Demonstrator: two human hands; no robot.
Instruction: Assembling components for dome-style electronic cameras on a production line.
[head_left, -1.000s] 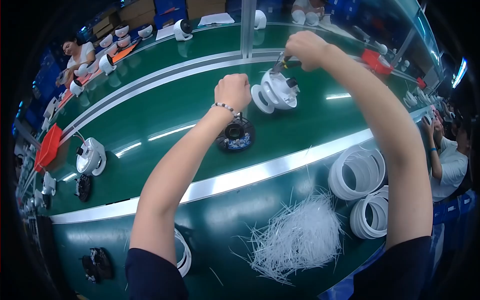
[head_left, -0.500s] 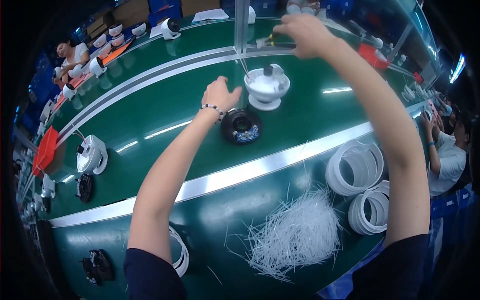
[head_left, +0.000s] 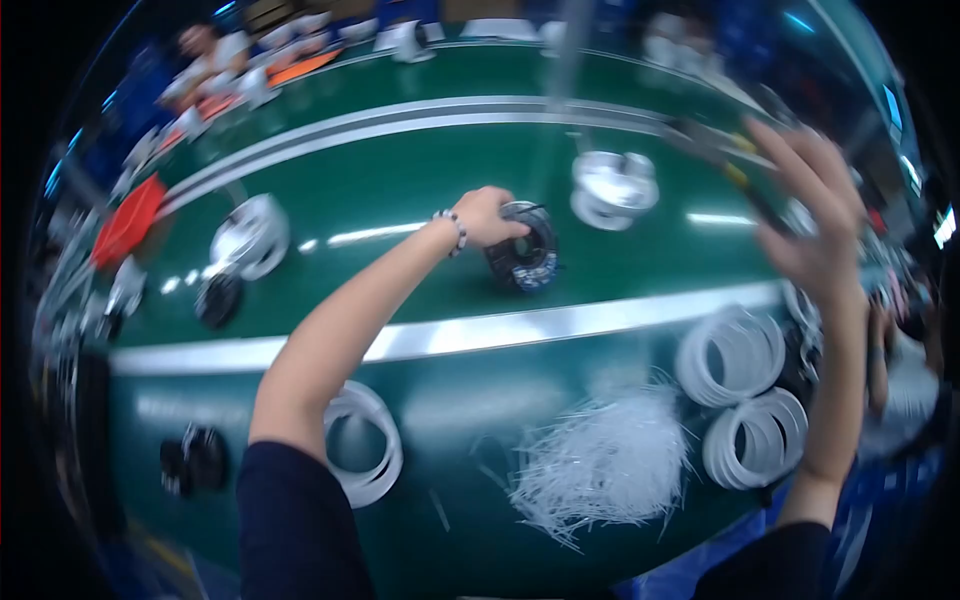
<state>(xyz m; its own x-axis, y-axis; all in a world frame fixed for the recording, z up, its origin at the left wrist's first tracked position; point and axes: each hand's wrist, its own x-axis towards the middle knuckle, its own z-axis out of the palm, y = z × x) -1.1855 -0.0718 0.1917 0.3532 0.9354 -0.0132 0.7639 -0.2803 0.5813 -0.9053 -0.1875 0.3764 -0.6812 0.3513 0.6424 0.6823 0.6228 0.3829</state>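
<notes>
Left grip (head_left: 487, 216) on black disc (head_left: 542, 240), strips (head_left: 606, 460)

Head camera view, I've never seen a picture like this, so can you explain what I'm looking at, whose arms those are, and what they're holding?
There's no machine: a person wears a camera on their head, looking down at their own arms. The wide lens bends straight edges.

The left hand grips a black disc by its edge, tilted. The right hand, blurred, holds a plier-like tool.

On the green surface nearest the person lie a pile of thin clear strips, two stacks of white rings and more white rings by the left forearm. Beyond the metal strip stands a white bowl-shaped shell.
</notes>
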